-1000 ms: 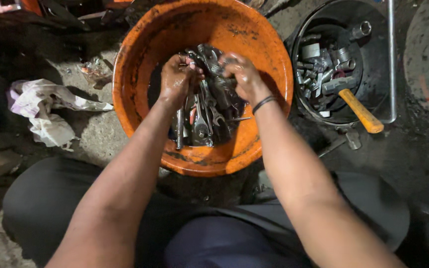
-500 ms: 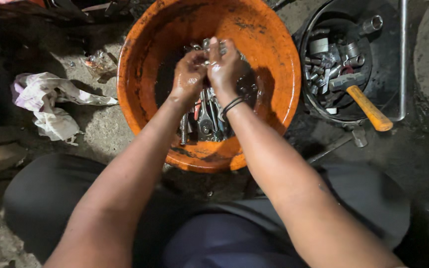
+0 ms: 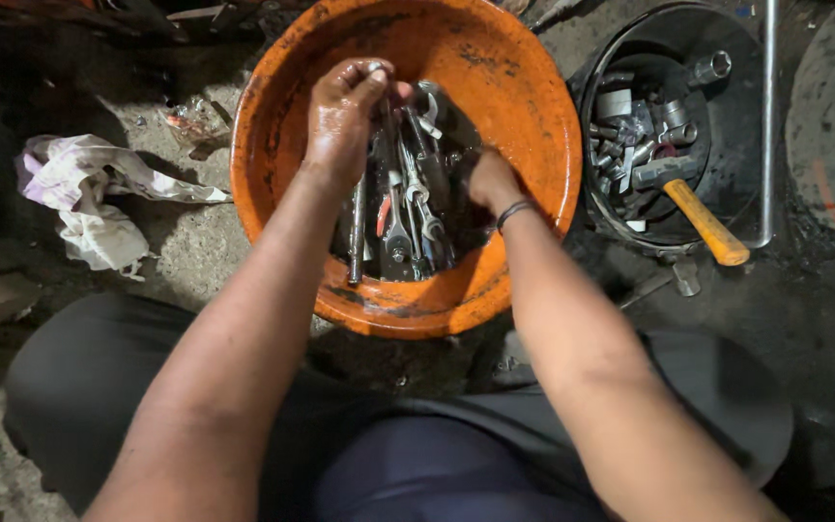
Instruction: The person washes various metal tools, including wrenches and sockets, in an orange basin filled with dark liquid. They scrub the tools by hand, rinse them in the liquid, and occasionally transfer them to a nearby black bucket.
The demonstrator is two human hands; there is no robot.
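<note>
Hands (image 3: 340, 116) among wrenches (image 3: 403, 208), orange basin (image 3: 524, 106)

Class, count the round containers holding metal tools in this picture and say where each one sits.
2. The orange basin sits in the middle, with the left hand and right hand among its wrenches. The black bucket sits at upper right. Others may lie out of frame.

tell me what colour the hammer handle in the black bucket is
Yellow-orange hammer handle, clearest in the head view.

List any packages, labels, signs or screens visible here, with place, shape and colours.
Wrapper: small crumpled clear scrap with red marks, on the ground left of the orange basin.
No signs, screens or clear labels show.
</note>
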